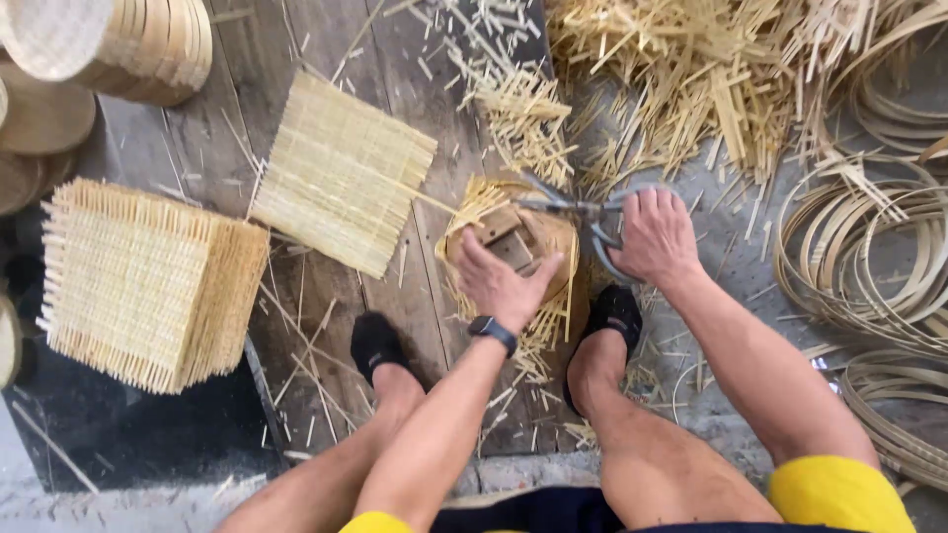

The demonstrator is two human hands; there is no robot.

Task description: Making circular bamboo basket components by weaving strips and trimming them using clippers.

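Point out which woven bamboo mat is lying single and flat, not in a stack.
The single mat on the wooden boards, just left of the left hand. It lies alone, turned at an angle; the other mats sit piled in a thick stack at far left.
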